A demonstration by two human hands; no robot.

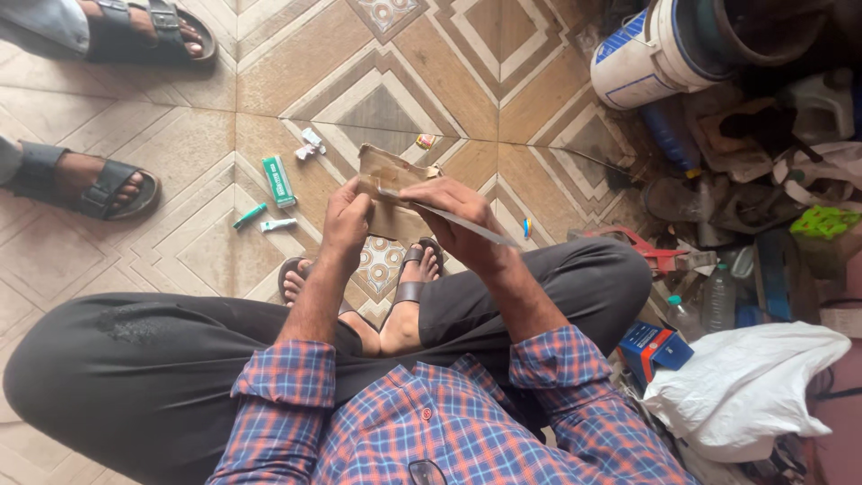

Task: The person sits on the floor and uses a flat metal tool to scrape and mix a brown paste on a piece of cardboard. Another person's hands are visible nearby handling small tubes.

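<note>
I sit on a tiled floor with my knees spread and my sandalled feet together. My left hand (346, 220) grips the near side of a tan, worn piece of leather or card (384, 171) held above my feet. My right hand (458, 216) holds a long thin flat blade (471, 226) laid across the tan piece, its tip pointing right. Both hands are close together over the piece.
A green box (279, 180), small tubes (266, 221) and wrappers (311, 144) lie on the tiles ahead. Another person's sandalled feet (99, 184) are at the left. A white and blue bucket (660, 49), bottles, a blue box (654, 347) and a white bag (750, 386) crowd the right.
</note>
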